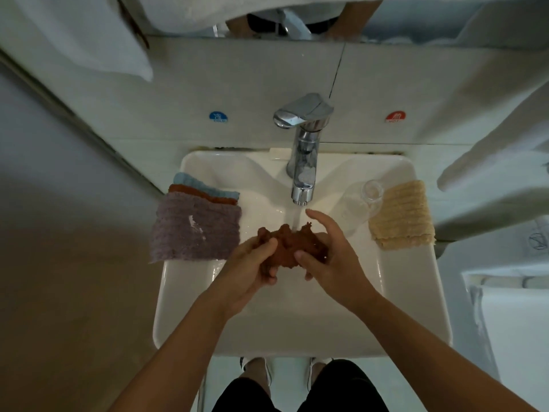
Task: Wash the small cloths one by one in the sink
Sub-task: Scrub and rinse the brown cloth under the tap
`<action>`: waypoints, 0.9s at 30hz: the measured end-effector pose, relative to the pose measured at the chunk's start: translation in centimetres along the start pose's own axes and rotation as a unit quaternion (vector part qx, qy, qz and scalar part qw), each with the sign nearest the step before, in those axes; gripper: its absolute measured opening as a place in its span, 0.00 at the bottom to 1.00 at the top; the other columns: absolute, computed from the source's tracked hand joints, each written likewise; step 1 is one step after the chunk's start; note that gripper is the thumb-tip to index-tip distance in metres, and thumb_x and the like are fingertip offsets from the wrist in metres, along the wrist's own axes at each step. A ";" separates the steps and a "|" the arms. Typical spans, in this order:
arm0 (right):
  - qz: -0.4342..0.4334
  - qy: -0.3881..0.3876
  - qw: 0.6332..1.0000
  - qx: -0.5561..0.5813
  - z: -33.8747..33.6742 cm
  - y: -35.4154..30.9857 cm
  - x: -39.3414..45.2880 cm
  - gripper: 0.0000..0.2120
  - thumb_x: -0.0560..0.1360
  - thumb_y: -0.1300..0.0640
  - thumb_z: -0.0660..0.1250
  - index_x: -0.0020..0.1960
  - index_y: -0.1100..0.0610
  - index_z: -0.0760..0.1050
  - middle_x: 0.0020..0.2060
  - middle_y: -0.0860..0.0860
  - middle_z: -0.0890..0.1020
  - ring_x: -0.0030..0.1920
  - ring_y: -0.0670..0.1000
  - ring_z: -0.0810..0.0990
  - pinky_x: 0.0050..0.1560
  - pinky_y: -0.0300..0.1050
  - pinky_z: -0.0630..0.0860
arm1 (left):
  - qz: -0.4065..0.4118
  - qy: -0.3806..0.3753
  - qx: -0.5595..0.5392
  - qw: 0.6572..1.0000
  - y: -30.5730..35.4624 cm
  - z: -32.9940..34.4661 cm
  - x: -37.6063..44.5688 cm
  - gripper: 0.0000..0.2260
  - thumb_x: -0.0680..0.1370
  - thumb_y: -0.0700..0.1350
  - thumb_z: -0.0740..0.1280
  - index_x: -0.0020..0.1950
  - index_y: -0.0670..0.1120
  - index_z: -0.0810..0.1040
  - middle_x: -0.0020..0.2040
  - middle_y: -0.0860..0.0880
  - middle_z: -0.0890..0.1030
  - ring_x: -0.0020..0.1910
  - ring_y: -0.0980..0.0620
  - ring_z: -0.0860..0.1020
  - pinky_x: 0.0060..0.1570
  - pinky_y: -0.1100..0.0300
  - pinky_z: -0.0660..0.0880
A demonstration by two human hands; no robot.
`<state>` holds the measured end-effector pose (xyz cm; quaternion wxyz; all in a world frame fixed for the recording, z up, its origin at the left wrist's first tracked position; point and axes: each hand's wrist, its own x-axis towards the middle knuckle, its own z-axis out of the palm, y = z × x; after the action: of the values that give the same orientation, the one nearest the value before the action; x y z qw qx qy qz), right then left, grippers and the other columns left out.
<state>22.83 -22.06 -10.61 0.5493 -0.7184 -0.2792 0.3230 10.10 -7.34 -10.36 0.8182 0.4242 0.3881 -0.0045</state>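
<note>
A wet brown cloth (292, 243) is bunched over the white sink (297, 328), right under the water running from the chrome tap (304, 144). My left hand (252, 269) grips its left side with curled fingers. My right hand (329, 257) holds its right side between thumb and lower fingers, the index finger raised beside the stream. On the sink's left rim lies a stack of cloths: purple (194, 228) on top, an orange one (202, 193) and a light blue one (196, 182) beneath. A beige cloth (401, 217) lies on the right rim.
A clear glass bottle (361, 203) lies on the right rim next to the beige cloth. Cold (218, 116) and hot (396, 116) stickers sit on the tiled wall. White towels hang at the upper left (89, 34) and right (499, 129).
</note>
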 end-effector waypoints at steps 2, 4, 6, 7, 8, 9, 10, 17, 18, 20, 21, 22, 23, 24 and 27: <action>-0.027 0.027 0.999 -0.039 0.0 0.2 0.0 0.21 0.77 0.60 0.73 0.64 0.42 0.73 0.47 0.44 0.83 0.40 0.51 0.84 0.37 0.47 0.83 | 0.047 0.042 0.108 0.992 -0.5 -0.1 -0.4 0.13 0.83 0.52 0.67 0.64 0.48 0.81 0.51 0.49 0.84 0.47 0.54 0.82 0.40 0.59 0.78; -0.025 0.037 0.998 -0.032 0.2 0.2 0.2 0.13 0.78 0.59 0.72 0.59 0.46 0.76 0.47 0.44 0.83 0.45 0.52 0.85 0.41 0.49 0.84 | 0.094 0.064 0.115 0.987 -0.8 0.2 -0.6 0.15 0.81 0.54 0.69 0.66 0.50 0.79 0.56 0.48 0.85 0.55 0.50 0.84 0.44 0.57 0.81; -0.021 0.044 0.999 0.003 0.3 0.0 0.5 0.09 0.78 0.59 0.71 0.56 0.50 0.77 0.46 0.45 0.83 0.45 0.52 0.85 0.39 0.45 0.83 | 0.136 0.065 0.057 0.987 -0.9 0.6 -0.6 0.20 0.80 0.53 0.70 0.72 0.54 0.73 0.54 0.46 0.86 0.50 0.45 0.85 0.42 0.53 0.82; -0.022 0.051 0.998 0.012 0.3 0.0 0.8 0.07 0.79 0.60 0.71 0.55 0.52 0.76 0.45 0.45 0.82 0.45 0.51 0.85 0.37 0.42 0.82 | 0.159 0.063 0.052 0.984 -0.9 0.7 -0.5 0.22 0.80 0.53 0.70 0.73 0.57 0.69 0.53 0.45 0.86 0.46 0.43 0.85 0.40 0.52 0.82; -0.018 0.057 0.998 0.018 0.4 -0.1 0.9 0.05 0.80 0.59 0.70 0.55 0.54 0.76 0.44 0.45 0.82 0.44 0.50 0.85 0.36 0.41 0.82 | 0.183 0.058 0.067 0.979 -0.9 1.0 -0.4 0.21 0.81 0.54 0.68 0.72 0.59 0.68 0.51 0.45 0.86 0.43 0.43 0.85 0.39 0.52 0.82; -0.016 0.059 0.998 0.019 0.6 -0.1 1.1 0.04 0.81 0.58 0.69 0.54 0.55 0.75 0.44 0.46 0.82 0.42 0.51 0.85 0.35 0.42 0.82 | 0.204 0.056 0.089 0.973 -0.9 1.3 -0.2 0.17 0.82 0.55 0.66 0.70 0.59 0.69 0.50 0.45 0.85 0.41 0.43 0.84 0.37 0.52 0.81; -0.018 0.061 0.998 0.010 0.9 -0.1 1.2 0.04 0.82 0.57 0.67 0.54 0.56 0.73 0.44 0.50 0.82 0.40 0.52 0.85 0.34 0.44 0.82 | 0.215 0.057 0.110 0.969 -1.0 1.8 0.0 0.13 0.82 0.57 0.63 0.65 0.57 0.71 0.49 0.45 0.85 0.40 0.44 0.84 0.36 0.53 0.80; -0.075 0.047 0.994 -0.057 4.2 -0.1 1.3 0.09 0.85 0.58 0.57 0.50 0.45 0.62 0.35 0.40 0.74 0.31 0.43 0.71 0.34 0.38 0.70 | 0.181 0.121 0.152 0.964 -0.3 4.1 2.8 0.13 0.77 0.63 0.57 0.53 0.56 0.68 0.38 0.63 0.79 0.36 0.63 0.79 0.34 0.64 0.74; -0.078 0.039 0.995 -0.054 4.4 0.1 1.2 0.11 0.84 0.59 0.58 0.50 0.44 0.62 0.33 0.38 0.73 0.30 0.42 0.70 0.33 0.35 0.68 | 0.174 0.138 0.141 0.965 0.2 4.0 3.4 0.10 0.76 0.61 0.57 0.51 0.56 0.69 0.38 0.63 0.79 0.37 0.64 0.78 0.37 0.63 0.75; -0.043 0.049 0.997 -0.027 4.3 0.1 1.8 0.10 0.83 0.58 0.58 0.50 0.44 0.63 0.32 0.38 0.73 0.31 0.42 0.71 0.34 0.38 0.70 | 0.155 0.144 0.130 0.969 0.3 4.0 4.3 0.07 0.76 0.59 0.58 0.45 0.58 0.70 0.37 0.59 0.78 0.38 0.60 0.79 0.37 0.58 0.77; -0.020 0.069 0.997 -0.003 4.1 0.0 2.5 0.09 0.84 0.58 0.57 0.50 0.44 0.64 0.33 0.40 0.74 0.32 0.42 0.72 0.34 0.42 0.73 | 0.148 0.131 0.133 0.971 0.0 4.2 4.3 0.09 0.76 0.61 0.57 0.42 0.59 0.70 0.36 0.56 0.76 0.36 0.57 0.78 0.33 0.57 0.76; -0.001 0.092 0.996 0.017 3.9 -0.2 3.2 0.09 0.84 0.58 0.57 0.50 0.44 0.65 0.34 0.41 0.74 0.33 0.44 0.73 0.35 0.45 0.74 | 0.140 0.108 0.136 0.975 -0.5 4.4 4.2 0.12 0.77 0.64 0.55 0.40 0.59 0.69 0.33 0.55 0.74 0.31 0.56 0.74 0.29 0.59 0.73; 0.009 0.110 0.994 0.022 3.7 -0.5 3.9 0.11 0.84 0.57 0.57 0.49 0.42 0.65 0.35 0.43 0.74 0.34 0.46 0.73 0.36 0.46 0.74 | 0.136 0.079 0.132 0.979 -1.1 4.4 4.0 0.16 0.77 0.67 0.54 0.40 0.58 0.68 0.31 0.55 0.71 0.28 0.57 0.70 0.25 0.61 0.69; 0.010 0.118 0.993 0.015 3.5 -0.7 4.5 0.12 0.84 0.56 0.56 0.47 0.40 0.65 0.35 0.46 0.74 0.35 0.47 0.73 0.36 0.47 0.73 | 0.138 0.049 0.125 0.981 -1.7 4.3 3.7 0.19 0.77 0.69 0.53 0.42 0.56 0.68 0.29 0.56 0.69 0.26 0.58 0.67 0.25 0.63 0.66; 0.026 0.120 0.992 -0.029 3.8 -0.7 5.1 0.11 0.85 0.56 0.56 0.44 0.46 0.66 0.38 0.53 0.74 0.37 0.50 0.73 0.40 0.51 0.73 | 0.209 0.009 0.167 0.963 -2.8 3.2 3.1 0.22 0.80 0.70 0.53 0.54 0.51 0.68 0.35 0.56 0.72 0.31 0.56 0.69 0.30 0.62 0.69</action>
<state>23.09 -15.73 -11.47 0.5494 -0.7745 -0.2019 0.2400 13.40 -10.37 -13.21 0.7149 0.6267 0.2915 0.1059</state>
